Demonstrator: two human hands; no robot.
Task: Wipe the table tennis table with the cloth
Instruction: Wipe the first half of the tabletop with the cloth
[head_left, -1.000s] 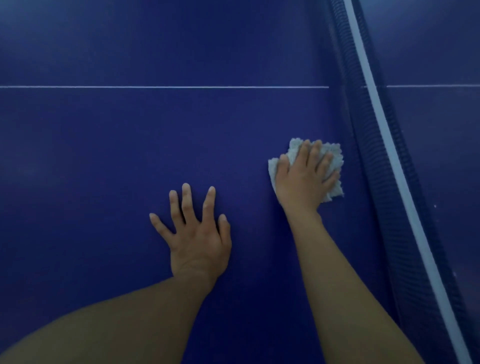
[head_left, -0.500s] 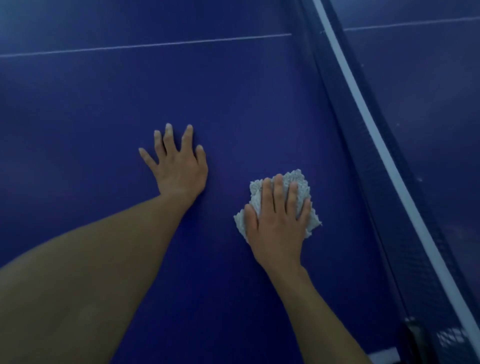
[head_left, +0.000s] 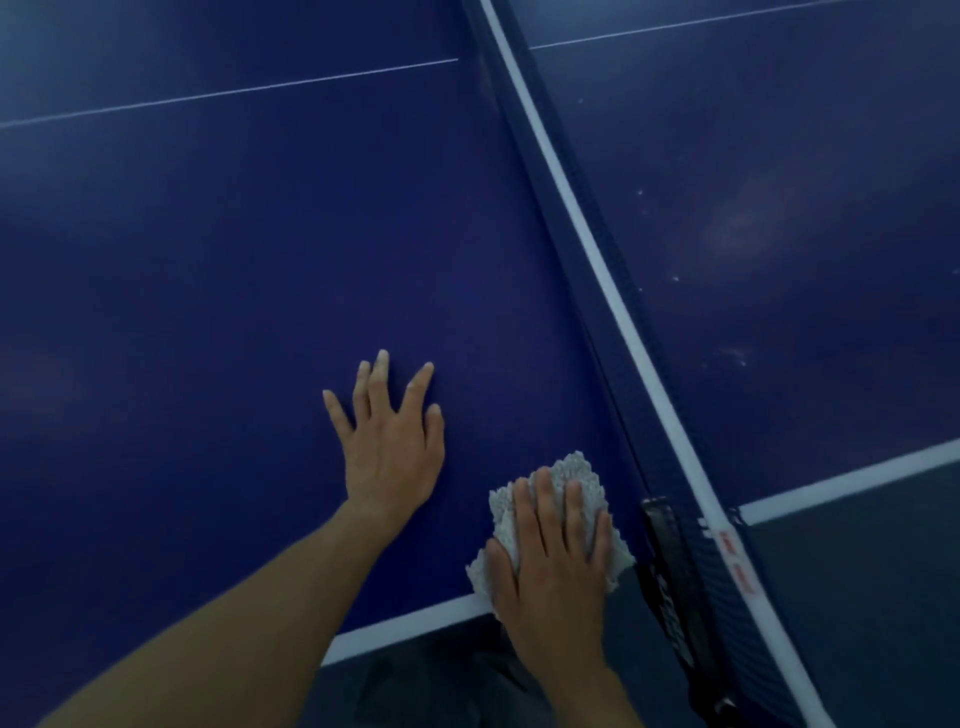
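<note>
A dark blue table tennis table (head_left: 234, 260) seen from above. The left hand (head_left: 392, 447) lies flat on the surface near the table's near edge, with its fingers straight and spread, holding nothing. Beside it, the right hand (head_left: 556, 566) presses a pale, crumpled cloth (head_left: 576, 467) onto the table with straight fingers laid close together. The cloth sits at the near edge, overlapping the white edge line (head_left: 405, 621), just beside the net (head_left: 597, 291) and its black clamp (head_left: 670, 587).
</note>
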